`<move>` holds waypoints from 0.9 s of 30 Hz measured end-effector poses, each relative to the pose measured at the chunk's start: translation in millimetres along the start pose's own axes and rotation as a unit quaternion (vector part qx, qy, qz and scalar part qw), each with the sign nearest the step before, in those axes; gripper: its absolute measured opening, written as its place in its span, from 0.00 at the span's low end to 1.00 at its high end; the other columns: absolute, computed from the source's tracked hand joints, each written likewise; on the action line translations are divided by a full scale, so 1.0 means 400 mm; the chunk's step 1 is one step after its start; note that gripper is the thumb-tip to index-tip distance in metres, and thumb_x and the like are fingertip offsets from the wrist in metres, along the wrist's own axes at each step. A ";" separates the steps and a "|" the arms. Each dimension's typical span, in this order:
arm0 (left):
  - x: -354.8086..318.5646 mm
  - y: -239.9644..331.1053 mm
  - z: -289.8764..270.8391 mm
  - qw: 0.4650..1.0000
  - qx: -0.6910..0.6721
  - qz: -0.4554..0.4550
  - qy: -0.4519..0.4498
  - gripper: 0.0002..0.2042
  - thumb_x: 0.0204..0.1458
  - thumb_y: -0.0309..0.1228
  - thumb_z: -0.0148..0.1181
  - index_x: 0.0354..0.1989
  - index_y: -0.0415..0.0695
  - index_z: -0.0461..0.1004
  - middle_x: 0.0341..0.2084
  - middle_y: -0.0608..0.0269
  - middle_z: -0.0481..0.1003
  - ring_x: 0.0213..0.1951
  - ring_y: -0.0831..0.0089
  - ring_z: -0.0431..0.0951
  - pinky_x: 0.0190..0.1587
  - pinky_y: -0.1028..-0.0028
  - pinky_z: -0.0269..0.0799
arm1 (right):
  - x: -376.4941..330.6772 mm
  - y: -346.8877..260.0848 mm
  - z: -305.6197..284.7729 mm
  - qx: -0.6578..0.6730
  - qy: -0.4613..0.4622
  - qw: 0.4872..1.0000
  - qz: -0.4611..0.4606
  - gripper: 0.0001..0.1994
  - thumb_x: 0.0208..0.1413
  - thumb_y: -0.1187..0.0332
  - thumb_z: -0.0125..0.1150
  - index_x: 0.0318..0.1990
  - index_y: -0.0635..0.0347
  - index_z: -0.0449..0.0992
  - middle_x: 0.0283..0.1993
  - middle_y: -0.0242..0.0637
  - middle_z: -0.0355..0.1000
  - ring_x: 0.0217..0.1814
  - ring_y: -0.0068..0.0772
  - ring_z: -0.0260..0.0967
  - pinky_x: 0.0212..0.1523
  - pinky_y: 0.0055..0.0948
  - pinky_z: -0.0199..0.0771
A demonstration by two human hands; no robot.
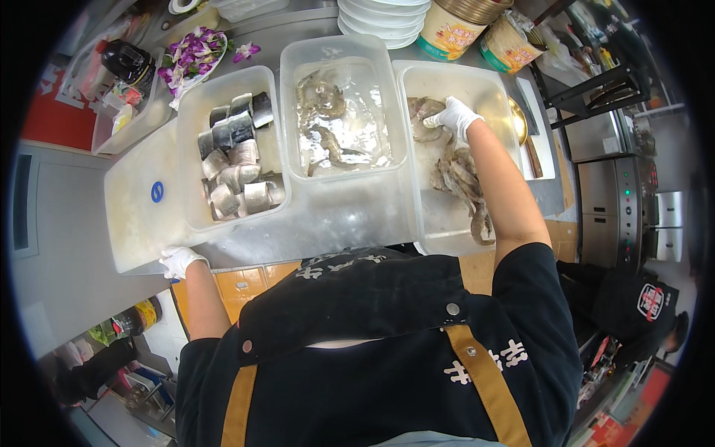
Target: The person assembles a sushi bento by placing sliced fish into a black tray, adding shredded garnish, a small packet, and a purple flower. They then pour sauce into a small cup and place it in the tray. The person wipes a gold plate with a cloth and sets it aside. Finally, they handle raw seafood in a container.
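Note:
My right hand [453, 119], in a white glove, reaches into the right-hand translucent bin [500, 93]. Its fingers close on greyish-brown shrimp [421, 134] by the bin's left wall. More shrimp [456, 177] lie in a heap below my wrist, partly covered by my forearm. The left hand [182, 262], gloved too, is at the front edge of a white cutting board [138, 186], fingers curled over the edge. Between the hands, a middle bin [344, 175] holds water with some brownish seafood [322, 97] in it. Another bin [186, 134] contains several dark-skinned fish pieces [234, 130].
Purple flowers [195, 56] on a plate, a dark bottle [126, 63], stacked white plates [383, 22] and tins [450, 33] line the far side. A golden ladle [518, 123] lies right of the right-hand bin. Another person [633, 302] in black is at far right.

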State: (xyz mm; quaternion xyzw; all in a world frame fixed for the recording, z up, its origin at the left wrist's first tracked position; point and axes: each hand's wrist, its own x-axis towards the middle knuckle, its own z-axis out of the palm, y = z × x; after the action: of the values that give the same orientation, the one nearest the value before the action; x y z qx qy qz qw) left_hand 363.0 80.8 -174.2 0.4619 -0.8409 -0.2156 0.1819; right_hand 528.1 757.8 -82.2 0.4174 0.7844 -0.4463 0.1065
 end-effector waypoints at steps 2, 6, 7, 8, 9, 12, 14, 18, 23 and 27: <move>0.000 0.000 0.001 1.000 0.006 0.002 0.005 0.28 0.66 0.50 0.36 0.66 0.44 0.64 0.64 0.18 0.51 0.62 0.30 0.63 0.58 0.46 0.68 | 0.004 0.002 -0.009 0.035 -0.038 0.999 -0.006 0.34 0.41 0.66 0.80 0.55 0.63 0.68 0.43 0.41 0.75 0.37 0.37 0.72 0.37 0.42 0.77; 0.007 -0.003 0.006 1.000 0.007 -0.006 -0.006 0.28 0.65 0.49 0.36 0.65 0.43 0.65 0.63 0.18 0.52 0.62 0.30 0.63 0.58 0.46 0.68 | 0.011 0.008 -0.009 0.127 -0.077 0.989 -0.018 0.31 0.43 0.66 0.78 0.54 0.63 0.68 0.44 0.41 0.74 0.31 0.29 0.71 0.32 0.35 0.75; 0.010 -0.005 0.008 1.000 0.008 -0.008 -0.006 0.28 0.65 0.49 0.36 0.65 0.43 0.65 0.63 0.18 0.53 0.62 0.30 0.63 0.58 0.46 0.68 | 0.014 0.010 0.000 0.117 -0.050 0.992 -0.019 0.32 0.44 0.66 0.78 0.55 0.64 0.68 0.44 0.41 0.74 0.33 0.30 0.72 0.33 0.35 0.76; 0.013 -0.006 0.010 1.000 0.009 -0.004 -0.006 0.28 0.65 0.49 0.36 0.65 0.43 0.65 0.62 0.17 0.54 0.62 0.30 0.63 0.59 0.46 0.68 | 0.016 0.010 0.014 0.106 -0.023 0.994 -0.020 0.32 0.44 0.66 0.78 0.55 0.65 0.67 0.44 0.41 0.74 0.34 0.31 0.72 0.35 0.35 0.76; 0.016 -0.008 0.013 1.000 0.009 -0.001 -0.003 0.28 0.65 0.49 0.36 0.65 0.43 0.65 0.62 0.17 0.54 0.62 0.30 0.62 0.59 0.46 0.68 | 0.019 0.010 0.029 0.100 -0.004 0.995 -0.031 0.32 0.44 0.66 0.77 0.56 0.65 0.67 0.44 0.41 0.74 0.36 0.32 0.73 0.37 0.34 0.77; 0.025 -0.016 0.022 1.000 0.005 0.008 0.008 0.28 0.65 0.48 0.36 0.64 0.41 0.65 0.60 0.18 0.58 0.64 0.30 0.60 0.60 0.46 0.66 | 0.016 0.003 0.074 0.041 0.102 0.991 -0.083 0.32 0.46 0.69 0.75 0.57 0.68 0.66 0.45 0.42 0.74 0.42 0.34 0.73 0.45 0.31 0.76; 0.030 -0.021 0.028 1.000 0.003 0.021 0.009 0.28 0.65 0.48 0.36 0.64 0.40 0.66 0.60 0.19 0.60 0.65 0.31 0.59 0.61 0.46 0.64 | -0.009 -0.011 0.076 -0.026 0.126 0.985 -0.113 0.32 0.46 0.71 0.73 0.58 0.69 0.65 0.47 0.44 0.74 0.46 0.36 0.73 0.49 0.30 0.74; 0.037 -0.034 0.036 0.999 -0.005 0.032 0.003 0.28 0.66 0.47 0.36 0.62 0.37 0.67 0.59 0.25 0.63 0.66 0.31 0.55 0.65 0.48 0.59 | -0.134 -0.073 -0.016 0.062 0.049 0.981 -0.177 0.28 0.48 0.73 0.69 0.58 0.67 0.66 0.49 0.46 0.75 0.47 0.33 0.74 0.48 0.29 0.73; 0.049 -0.048 0.049 1.000 -0.005 0.027 0.006 0.28 0.65 0.47 0.36 0.62 0.37 0.67 0.59 0.27 0.64 0.66 0.31 0.56 0.65 0.50 0.59 | -0.315 -0.223 -0.155 0.207 -0.009 0.919 -0.336 0.25 0.57 0.69 0.64 0.61 0.61 0.66 0.51 0.35 0.73 0.46 0.23 0.71 0.47 0.26 0.72; 0.066 -0.048 0.061 0.999 -0.008 0.043 -0.019 0.28 0.65 0.47 0.36 0.62 0.38 0.68 0.58 0.26 0.64 0.62 0.30 0.61 0.63 0.49 0.62 | -0.290 -0.304 -0.103 0.173 0.074 0.909 -0.372 0.31 0.54 0.60 0.69 0.62 0.65 0.66 0.54 0.40 0.73 0.53 0.29 0.70 0.52 0.30 0.71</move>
State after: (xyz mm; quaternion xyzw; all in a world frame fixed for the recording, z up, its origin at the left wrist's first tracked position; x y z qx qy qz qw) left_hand 350.6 53.7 -202.1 0.4197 -0.8615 -0.2229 0.1789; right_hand 518.2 694.7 78.5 0.1391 0.7991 -0.5500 -0.1989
